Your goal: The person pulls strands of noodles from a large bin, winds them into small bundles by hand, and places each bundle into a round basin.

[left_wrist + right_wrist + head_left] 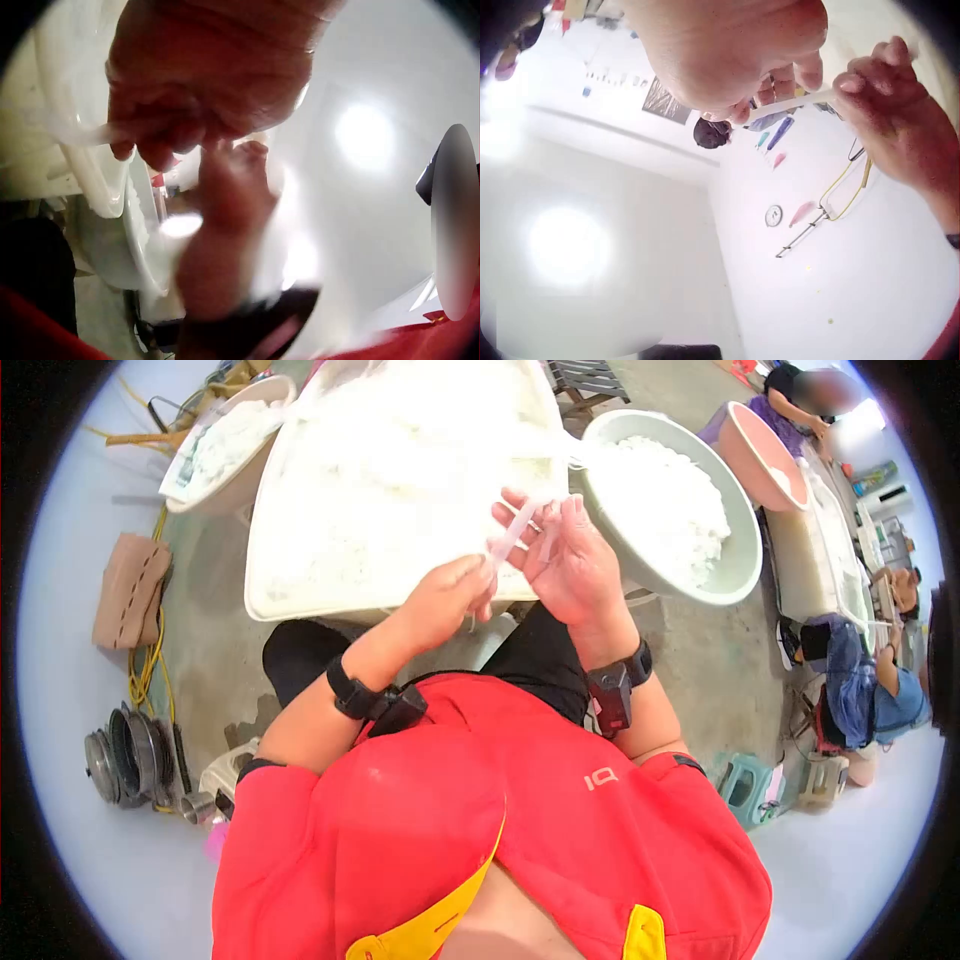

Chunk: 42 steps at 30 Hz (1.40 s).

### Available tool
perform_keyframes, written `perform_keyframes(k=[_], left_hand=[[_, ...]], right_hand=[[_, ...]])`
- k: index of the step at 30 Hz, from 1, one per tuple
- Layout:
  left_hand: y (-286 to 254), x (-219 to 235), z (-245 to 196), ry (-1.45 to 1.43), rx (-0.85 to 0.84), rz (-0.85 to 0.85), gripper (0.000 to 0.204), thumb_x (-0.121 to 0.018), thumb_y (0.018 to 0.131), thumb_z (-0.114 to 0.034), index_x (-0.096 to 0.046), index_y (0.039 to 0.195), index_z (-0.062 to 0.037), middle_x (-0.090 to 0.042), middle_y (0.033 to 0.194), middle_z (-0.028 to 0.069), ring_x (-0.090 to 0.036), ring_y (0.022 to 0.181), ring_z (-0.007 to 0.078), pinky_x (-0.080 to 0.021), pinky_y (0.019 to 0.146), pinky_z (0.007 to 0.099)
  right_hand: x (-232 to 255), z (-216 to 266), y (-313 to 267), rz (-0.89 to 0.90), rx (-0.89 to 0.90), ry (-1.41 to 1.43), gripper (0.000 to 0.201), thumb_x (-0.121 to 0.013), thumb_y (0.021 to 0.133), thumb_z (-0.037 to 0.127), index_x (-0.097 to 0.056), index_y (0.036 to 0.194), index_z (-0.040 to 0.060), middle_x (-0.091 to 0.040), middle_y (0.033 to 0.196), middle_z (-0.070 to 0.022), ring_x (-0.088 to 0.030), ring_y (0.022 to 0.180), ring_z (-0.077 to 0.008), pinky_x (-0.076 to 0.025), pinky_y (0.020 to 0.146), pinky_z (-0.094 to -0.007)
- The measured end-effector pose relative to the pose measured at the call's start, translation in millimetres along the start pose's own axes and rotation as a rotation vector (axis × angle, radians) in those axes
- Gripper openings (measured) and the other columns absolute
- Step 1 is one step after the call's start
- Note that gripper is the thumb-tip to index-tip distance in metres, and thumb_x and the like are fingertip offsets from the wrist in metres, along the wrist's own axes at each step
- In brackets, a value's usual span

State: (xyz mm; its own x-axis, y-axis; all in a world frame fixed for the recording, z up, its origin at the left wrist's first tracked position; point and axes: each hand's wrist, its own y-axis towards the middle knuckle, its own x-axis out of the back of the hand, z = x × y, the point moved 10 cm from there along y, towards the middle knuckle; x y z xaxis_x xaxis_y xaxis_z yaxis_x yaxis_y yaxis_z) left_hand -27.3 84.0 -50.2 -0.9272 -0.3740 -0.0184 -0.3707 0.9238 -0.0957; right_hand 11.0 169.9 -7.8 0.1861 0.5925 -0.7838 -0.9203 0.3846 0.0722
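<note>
A thin, translucent white strip (515,532) stretches between the two hands above the near edge of a large white tub (262,585). My left hand (447,598) pinches its lower end between thumb and curled fingers. At the upper end, my right hand (583,565) is turned palm up, the strip held at its thumb and fingertips and a pale piece lying along the palm. In the right wrist view the strip (791,105) runs straight from the left thumb to the right fingertips. The left wrist view shows a blurred pale length beside the left fingers.
Pale, overexposed material fills the tub. A grey-green basin (745,575) with a white heap stands right of it, another basin (270,395) at the left. Beyond are a pink basin (760,445) and two people. Stools (745,790) and stacked pans (135,755) flank the person.
</note>
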Motion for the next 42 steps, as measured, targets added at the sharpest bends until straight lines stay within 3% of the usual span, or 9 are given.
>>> perform_keyframes(k=[9, 11, 13, 18, 21, 28, 31, 39, 42], left_hand=[[-1.3, 25.1, -15.4, 0.347, -0.240, -0.123, 0.020, -0.038, 0.084, -0.017, -0.040, 0.068, -0.0057, -0.040, 0.061, 0.0004, -0.038, 0.055, 0.0107, -0.037, 0.054, 0.0272], [-5.2, 38.7, -17.7, 0.152, -0.258, -0.166, 0.022, -0.039, 0.087, -0.019, -0.040, 0.069, -0.0071, -0.038, 0.062, -0.0001, -0.039, 0.057, 0.0117, -0.039, 0.059, 0.0286], [-5.5, 55.1, -18.7, -0.168, -0.279, -0.195, 0.025, -0.038, 0.091, -0.022, -0.041, 0.070, -0.0085, -0.036, 0.063, 0.0001, -0.042, 0.061, 0.0134, -0.041, 0.066, 0.0307], [6.7, 36.9, -48.6, -0.668, -0.268, -0.141, 0.030, -0.037, 0.096, -0.031, -0.039, 0.074, -0.0113, -0.035, 0.067, -0.0007, -0.040, 0.066, 0.0138, -0.039, 0.073, 0.0336], [2.7, 34.1, -76.8, -0.842, -0.287, -0.162, 0.031, -0.039, 0.096, -0.032, -0.038, 0.072, -0.0120, -0.031, 0.063, -0.0019, -0.032, 0.058, 0.0111, -0.036, 0.059, 0.0264], [-29.8, 79.7, -48.8, -0.847, -0.258, -0.076, 0.017, -0.045, 0.090, -0.022, -0.051, 0.079, -0.0105, -0.044, 0.069, -0.0014, -0.040, 0.061, 0.0115, -0.036, 0.059, 0.0256], [-28.1, 48.8, 5.3, -0.631, -0.071, -0.261, 0.025, -0.047, 0.091, -0.026, -0.056, 0.097, -0.0031, -0.055, 0.090, 0.0045, -0.051, 0.082, 0.0146, -0.042, 0.077, 0.0303], [-67.6, 6.9, 6.1, 0.936, -0.327, 0.258, 0.023, -0.047, 0.089, -0.023, -0.058, 0.087, -0.0031, -0.056, 0.097, 0.0113, -0.052, 0.089, 0.0278, -0.042, 0.082, 0.0372], [-67.5, 30.7, -19.7, 0.822, -0.348, -0.003, 0.019, -0.050, 0.087, -0.017, -0.061, 0.087, -0.0012, -0.061, 0.094, 0.0132, -0.057, 0.088, 0.0301, -0.044, 0.081, 0.0363]], right_hand=[[79.0, 49.9, -3.9, -0.246, 0.180, -0.323, 0.023, -0.046, 0.091, 0.027, -0.053, 0.076, 0.0109, -0.054, 0.068, -0.0036, -0.035, 0.048, -0.0081, -0.028, 0.042, -0.0207], [119.2, 116.9, -13.3, -0.522, 0.410, -0.850, 0.025, -0.048, 0.089, 0.028, -0.059, 0.081, 0.0071, -0.060, 0.069, -0.0044, -0.046, 0.053, -0.0128, -0.040, 0.050, -0.0236], [160.5, 134.9, -6.4, -0.684, 0.063, -2.166, 0.031, -0.050, 0.088, 0.028, -0.060, 0.099, 0.0006, -0.064, 0.092, -0.0121, -0.058, 0.073, -0.0213, -0.047, 0.072, -0.0293], [75.0, 42.1, 20.1, -0.089, 0.298, -1.110, 0.038, -0.052, 0.089, 0.019, -0.049, 0.122, -0.0009, -0.054, 0.119, -0.0153, -0.050, 0.108, -0.0193, -0.039, 0.091, -0.0310], [-8.8, -45.8, 2.0, 0.354, -0.001, -0.944, 0.038, -0.054, 0.088, 0.019, -0.050, 0.121, -0.0001, -0.060, 0.106, -0.0069, -0.054, 0.094, -0.0125, -0.042, 0.084, -0.0264], [2.1, -7.7, 14.2, 0.080, 0.013, -0.896, 0.013, -0.059, 0.083, 0.011, -0.063, 0.092, 0.0021, -0.063, 0.077, -0.0015, -0.053, 0.066, -0.0040, -0.039, 0.056, -0.0177], [-32.5, -24.8, 14.7, 0.268, 0.051, -0.965, 0.011, -0.061, 0.082, 0.007, -0.064, 0.091, -0.0004, -0.063, 0.076, -0.0040, -0.058, 0.072, -0.0075, -0.045, 0.064, -0.0201], [-72.6, 24.9, 14.3, 0.328, 0.127, -0.954, 0.010, -0.060, 0.082, 0.003, -0.063, 0.090, -0.0020, -0.064, 0.080, -0.0060, -0.061, 0.075, -0.0099, -0.047, 0.066, -0.0207], [-86.8, 12.3, 14.5, 0.479, 0.032, -0.997, 0.010, -0.059, 0.083, 0.003, -0.063, 0.090, -0.0029, -0.064, 0.079, -0.0056, -0.061, 0.075, -0.0105, -0.048, 0.067, -0.0220]])
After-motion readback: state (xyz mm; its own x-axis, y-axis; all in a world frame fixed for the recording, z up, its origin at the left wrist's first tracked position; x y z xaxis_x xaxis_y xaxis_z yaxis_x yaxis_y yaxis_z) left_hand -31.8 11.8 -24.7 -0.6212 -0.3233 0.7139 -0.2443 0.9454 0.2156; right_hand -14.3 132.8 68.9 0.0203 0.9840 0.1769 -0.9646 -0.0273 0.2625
